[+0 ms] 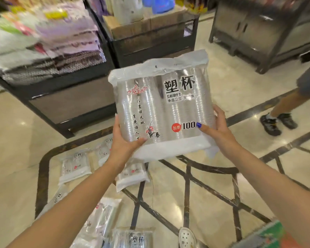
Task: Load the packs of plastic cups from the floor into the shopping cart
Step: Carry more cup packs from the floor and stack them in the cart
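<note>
I hold one clear pack of plastic cups [161,104] up in front of me, printed face toward me, with black characters and a red "100" mark. My left hand [123,140] grips its lower left edge, and my right hand [217,127] grips its lower right edge. Several more packs of cups lie on the floor below: one [75,165] at the left, one [132,174] under my left wrist, another [104,219] nearer me and one [132,238] at the bottom edge. No shopping cart shows in this view.
A dark display stand [61,97] with stacked bagged goods is at the left, and a second stand [150,42] with cardboard boxes is behind it. A metal cabinet [267,33] stands at the back right. A person's legs and dark shoes [276,122] are at the right. My white shoe [186,237] is below.
</note>
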`<action>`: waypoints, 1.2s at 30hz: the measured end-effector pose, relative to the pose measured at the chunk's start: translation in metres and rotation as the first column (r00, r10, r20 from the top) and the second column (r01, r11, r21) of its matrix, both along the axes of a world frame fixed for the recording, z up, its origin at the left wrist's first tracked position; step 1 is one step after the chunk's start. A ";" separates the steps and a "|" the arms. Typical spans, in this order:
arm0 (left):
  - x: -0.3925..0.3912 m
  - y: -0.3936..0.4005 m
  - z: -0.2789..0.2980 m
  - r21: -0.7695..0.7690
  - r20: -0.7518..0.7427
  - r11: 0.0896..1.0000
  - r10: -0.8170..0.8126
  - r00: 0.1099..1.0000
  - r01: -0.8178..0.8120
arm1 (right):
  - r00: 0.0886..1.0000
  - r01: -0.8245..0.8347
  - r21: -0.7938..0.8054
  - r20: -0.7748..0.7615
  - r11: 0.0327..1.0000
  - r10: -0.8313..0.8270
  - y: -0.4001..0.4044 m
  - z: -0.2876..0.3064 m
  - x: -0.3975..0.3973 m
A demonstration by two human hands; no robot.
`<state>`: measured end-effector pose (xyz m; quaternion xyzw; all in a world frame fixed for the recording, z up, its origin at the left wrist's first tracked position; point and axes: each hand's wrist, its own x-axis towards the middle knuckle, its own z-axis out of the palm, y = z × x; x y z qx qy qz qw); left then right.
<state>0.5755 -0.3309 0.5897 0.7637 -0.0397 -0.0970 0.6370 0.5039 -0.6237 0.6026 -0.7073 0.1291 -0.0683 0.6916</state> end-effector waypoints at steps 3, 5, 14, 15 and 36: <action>-0.005 -0.015 0.042 -0.056 0.093 0.996 -0.059 0.994 0.064 | 0.998 0.013 -0.114 0.068 0.993 -0.005 -0.004 0.046 -0.035; -0.014 -0.027 0.066 -0.092 0.154 0.986 -0.124 0.980 0.139 | 0.993 0.068 -0.185 0.105 0.980 -0.049 -0.007 0.071 -0.063; -0.095 -0.124 0.150 -0.002 0.371 0.876 -0.447 0.814 0.482 | 0.863 0.493 -0.282 0.279 0.823 -0.421 -0.033 0.141 -0.221; -0.109 -0.137 0.155 0.009 0.375 0.856 -0.482 0.792 0.517 | 0.843 0.529 -0.290 0.286 0.798 -0.455 -0.037 0.148 -0.243; -0.725 -0.347 0.166 0.175 0.457 -0.130 -0.867 -0.198 0.976 | -0.082 0.889 -0.411 0.291 -0.202 -0.953 0.053 0.152 -0.927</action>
